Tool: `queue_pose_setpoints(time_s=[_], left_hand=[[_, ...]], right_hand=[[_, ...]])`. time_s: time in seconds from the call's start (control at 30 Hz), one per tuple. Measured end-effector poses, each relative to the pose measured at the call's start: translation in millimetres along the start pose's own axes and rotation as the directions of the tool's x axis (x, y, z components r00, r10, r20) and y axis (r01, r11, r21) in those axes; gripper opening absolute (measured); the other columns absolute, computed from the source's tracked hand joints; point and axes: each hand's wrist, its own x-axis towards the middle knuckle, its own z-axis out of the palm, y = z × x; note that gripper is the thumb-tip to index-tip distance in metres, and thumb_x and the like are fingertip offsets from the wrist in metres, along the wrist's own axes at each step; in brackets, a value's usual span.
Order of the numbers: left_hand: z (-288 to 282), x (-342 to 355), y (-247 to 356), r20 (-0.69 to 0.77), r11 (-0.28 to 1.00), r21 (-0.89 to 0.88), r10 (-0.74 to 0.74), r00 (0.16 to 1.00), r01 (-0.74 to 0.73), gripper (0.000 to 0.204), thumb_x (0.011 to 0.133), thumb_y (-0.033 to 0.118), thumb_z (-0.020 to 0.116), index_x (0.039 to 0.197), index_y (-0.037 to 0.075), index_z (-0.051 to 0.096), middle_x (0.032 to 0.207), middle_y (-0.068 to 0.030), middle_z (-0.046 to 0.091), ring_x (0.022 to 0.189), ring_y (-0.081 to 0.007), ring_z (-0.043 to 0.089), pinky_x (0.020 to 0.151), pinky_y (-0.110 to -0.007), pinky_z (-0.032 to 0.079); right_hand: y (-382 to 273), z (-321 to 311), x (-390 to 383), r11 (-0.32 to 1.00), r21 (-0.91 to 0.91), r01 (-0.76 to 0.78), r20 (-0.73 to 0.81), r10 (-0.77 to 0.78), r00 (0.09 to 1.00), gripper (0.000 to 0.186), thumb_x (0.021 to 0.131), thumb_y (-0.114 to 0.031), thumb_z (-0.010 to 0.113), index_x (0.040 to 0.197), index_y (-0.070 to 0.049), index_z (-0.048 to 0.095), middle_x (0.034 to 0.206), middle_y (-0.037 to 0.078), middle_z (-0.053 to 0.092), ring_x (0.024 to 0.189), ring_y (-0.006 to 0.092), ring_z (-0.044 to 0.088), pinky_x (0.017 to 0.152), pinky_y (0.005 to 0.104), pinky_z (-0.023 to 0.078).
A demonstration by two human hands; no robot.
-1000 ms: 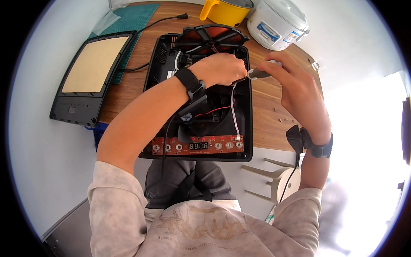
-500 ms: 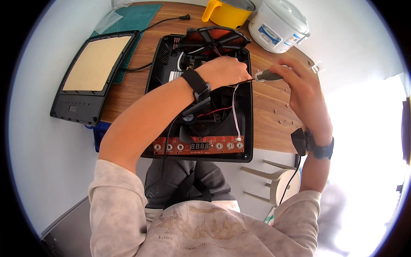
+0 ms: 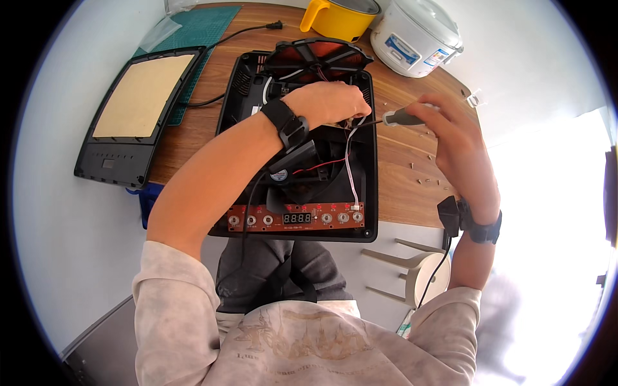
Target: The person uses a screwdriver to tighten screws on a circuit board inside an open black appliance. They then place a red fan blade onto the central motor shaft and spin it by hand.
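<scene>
An opened black induction cooker housing (image 3: 369,193) lies on the table in front of me. My left hand (image 3: 329,101) reaches over its inside, fingers curled and bent down near the right wall; whatever they hold is hidden. My right hand (image 3: 456,138) grips a screwdriver (image 3: 404,117) by its grey handle. Its thin shaft points left across the housing's right rim, the end close under my left fingertips. A round coil (image 3: 317,55) leans at the far edge. At the near edge sits a reddish-brown control board (image 3: 277,223), joined to a pale ribbon cable (image 3: 349,168).
To the left is a black panel with a beige sheet (image 3: 143,96), partly over a green cutting mat (image 3: 215,27). A power plug (image 3: 275,26) lies behind. A yellow pot (image 3: 351,22) and white rice cooker (image 3: 415,42) stand far back. Small screws (image 3: 419,181) are scattered right.
My left hand has shifted slightly left and up, uncovering more of the screwdriver shaft. The screwdriver stays in my right hand. The whole view has moved a little.
</scene>
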Motion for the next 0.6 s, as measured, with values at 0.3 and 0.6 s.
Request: queue_pose_setpoints(time_s=[0.3, 0.6], left_hand=[[-9.3, -18.4, -4.1, -0.024, 0.995, -0.099, 0.0, 1.0, -0.002, 0.006, 0.084, 0.007, 0.059, 0.088, 0.003, 0.061, 0.085, -0.012, 0.064, 0.08, -0.0325, 0.066, 0.07, -0.043, 0.052], [19.5, -19.0, -10.4, -0.209, 0.993, 0.111, 0.073, 0.975, -0.051, 0.017, 0.084, 0.011, 0.073, 0.094, 0.005, 0.062, 0.103, -0.0113, 0.055, 0.091, -0.0295, 0.066, 0.078, -0.041, 0.057]], right_hand=[[-5.7, 2.0, 2.2, 0.998, -0.037, -0.042, 0.019, 0.043, 0.999, 0.063, 0.07, 0.02, 0.058, 0.123, -0.012, 0.066, 0.126, 0.011, 0.06, 0.09, 0.034, 0.068, 0.07, 0.0412, 0.055], [3.3, 7.8, -1.2, 0.996, 0.008, -0.09, -0.131, 0.09, 0.987, 0.053, 0.076, 0.02, 0.056, 0.117, -0.01, 0.07, 0.119, 0.009, 0.066, 0.092, 0.0312, 0.069, 0.072, 0.0378, 0.056]])
